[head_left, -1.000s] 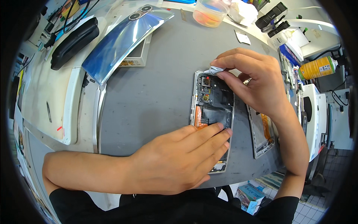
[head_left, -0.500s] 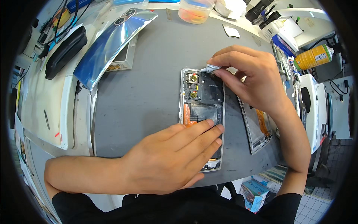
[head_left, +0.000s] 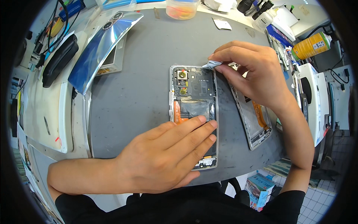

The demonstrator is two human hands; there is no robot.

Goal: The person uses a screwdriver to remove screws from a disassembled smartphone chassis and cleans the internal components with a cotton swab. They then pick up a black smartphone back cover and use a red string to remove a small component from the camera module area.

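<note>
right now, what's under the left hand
The left hand lies across the lower part of the opened phone. Part of an orange strip and the lower right corner show beside it; whatever is directly beneath the palm and fingers is covered.

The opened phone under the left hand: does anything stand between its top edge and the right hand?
Yes, only the small whitish wad that the right hand pinches, near the top right corner of the opened phone. Nothing else visible stands between them.
</note>
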